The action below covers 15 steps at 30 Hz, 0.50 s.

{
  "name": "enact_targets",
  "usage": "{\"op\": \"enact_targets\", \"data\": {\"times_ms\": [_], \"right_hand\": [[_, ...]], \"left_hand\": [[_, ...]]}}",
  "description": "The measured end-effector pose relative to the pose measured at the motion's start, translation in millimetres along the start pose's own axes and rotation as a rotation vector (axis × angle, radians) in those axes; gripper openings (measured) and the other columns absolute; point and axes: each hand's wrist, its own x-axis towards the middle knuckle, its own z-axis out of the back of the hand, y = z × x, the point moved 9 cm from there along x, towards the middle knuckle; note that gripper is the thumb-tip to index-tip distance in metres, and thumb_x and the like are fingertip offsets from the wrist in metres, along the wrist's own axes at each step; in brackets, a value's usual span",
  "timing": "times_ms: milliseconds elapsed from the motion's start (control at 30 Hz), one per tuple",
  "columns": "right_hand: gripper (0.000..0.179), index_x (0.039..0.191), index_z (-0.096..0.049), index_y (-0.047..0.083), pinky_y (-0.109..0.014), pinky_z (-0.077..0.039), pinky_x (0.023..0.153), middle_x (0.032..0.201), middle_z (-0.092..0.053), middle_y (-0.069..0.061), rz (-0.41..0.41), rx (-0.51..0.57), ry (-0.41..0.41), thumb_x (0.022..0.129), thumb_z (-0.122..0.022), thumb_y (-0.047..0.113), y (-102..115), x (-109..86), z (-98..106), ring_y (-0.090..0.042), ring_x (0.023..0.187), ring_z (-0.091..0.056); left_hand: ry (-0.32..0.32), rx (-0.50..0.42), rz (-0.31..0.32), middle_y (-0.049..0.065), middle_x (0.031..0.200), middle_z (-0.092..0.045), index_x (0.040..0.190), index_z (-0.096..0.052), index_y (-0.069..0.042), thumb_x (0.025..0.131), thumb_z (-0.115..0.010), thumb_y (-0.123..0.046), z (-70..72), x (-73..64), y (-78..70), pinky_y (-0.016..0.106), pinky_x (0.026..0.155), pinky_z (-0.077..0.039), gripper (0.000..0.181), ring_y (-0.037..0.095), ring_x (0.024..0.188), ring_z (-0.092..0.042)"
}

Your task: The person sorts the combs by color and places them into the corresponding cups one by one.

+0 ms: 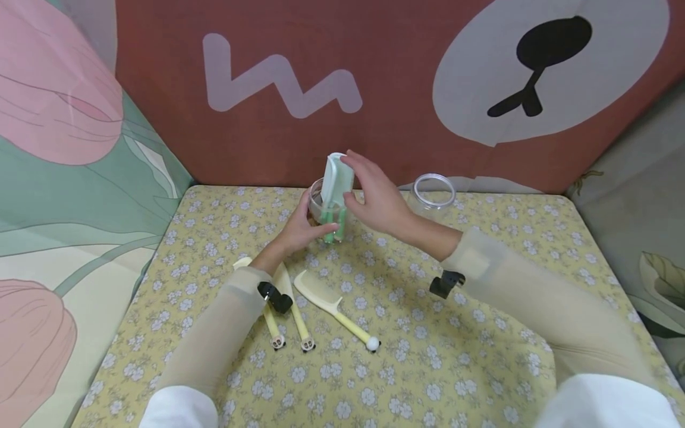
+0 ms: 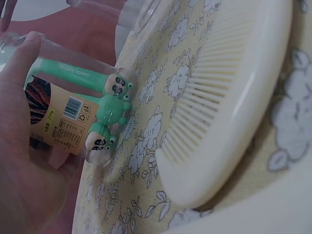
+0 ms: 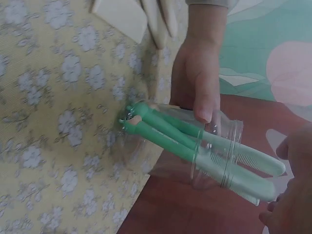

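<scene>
My left hand (image 1: 299, 232) grips a clear plastic jar (image 1: 317, 199) from its left side, thumb across the front. A brown paper label (image 2: 63, 117) with a barcode wraps the jar. Inside stand green combs (image 3: 168, 134), handles down, with cartoon animal heads (image 2: 117, 85) at the jar's bottom. Their pale mint comb heads (image 1: 338, 178) stick out past the jar's mouth. My right hand (image 1: 380, 199) is at these heads, its fingers extended over the top and the thumb beside them. In the right wrist view its fingertips (image 3: 282, 148) lie right by the comb ends.
Pale yellow combs lie on the flowered tablecloth: one comb (image 1: 323, 297) nearer the middle, two (image 1: 299, 318) partly under my left forearm. A second clear jar (image 1: 433, 199) stands behind my right wrist. A red-brown printed backdrop (image 1: 374, 137) rises at the table's back edge.
</scene>
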Motion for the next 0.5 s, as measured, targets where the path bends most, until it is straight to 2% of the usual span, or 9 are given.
{"op": "enact_targets", "data": {"times_ms": [33, 133, 367, 500], "right_hand": [[0.064, 0.154, -0.038, 0.002, -0.048, -0.041, 0.113, 0.164, -0.03, -0.016, 0.012, -0.019, 0.003, 0.097, -0.063, 0.015, 0, -2.3, 1, -0.031, 0.148, -0.033], [0.068, 0.156, -0.035, 0.001, -0.051, -0.034, 0.117, 0.165, -0.026, -0.017, 0.053, -0.076, 0.023, 0.098, -0.066, 0.02, 0, -10.4, 3, -0.033, 0.151, -0.026], [0.085, 0.159, -0.028, 0.001, -0.054, -0.011, 0.124, 0.166, -0.019, -0.022, 0.17, -0.246, 0.065, 0.096, -0.072, 0.037, -2, -37.5, 11, -0.035, 0.155, -0.015], [0.091, 0.161, -0.026, 0.003, -0.058, -0.006, 0.123, 0.167, -0.016, -0.021, 0.195, -0.293, 0.059, 0.094, -0.073, 0.043, -7, -52.8, 19, -0.035, 0.155, -0.01]], "left_hand": [[-0.002, 0.003, -0.001, 0.018, 0.162, -0.028, 0.164, -0.009, -0.014, 0.091, -0.075, -0.004, 0.3, 0.4, 0.0, 0.053, 0.112, -0.039, 0.099, 0.037, 0.142, -0.04], [-0.005, 0.014, 0.009, 0.017, 0.162, -0.028, 0.164, -0.009, -0.014, 0.091, -0.075, -0.003, 0.9, 1.0, 0.7, 0.052, 0.113, -0.038, 0.1, 0.035, 0.143, -0.039], [-0.024, 0.013, 0.018, 0.011, 0.165, -0.025, 0.165, -0.007, -0.023, 0.09, -0.077, -0.005, 2.4, 10.2, 29.7, 0.052, 0.117, -0.033, 0.104, 0.033, 0.147, -0.034], [-0.038, 0.015, 0.005, 0.007, 0.163, -0.029, 0.164, -0.01, -0.03, 0.09, -0.078, -0.006, 3.6, 10.9, 34.3, 0.05, 0.116, -0.035, 0.104, 0.03, 0.145, -0.037]]}}
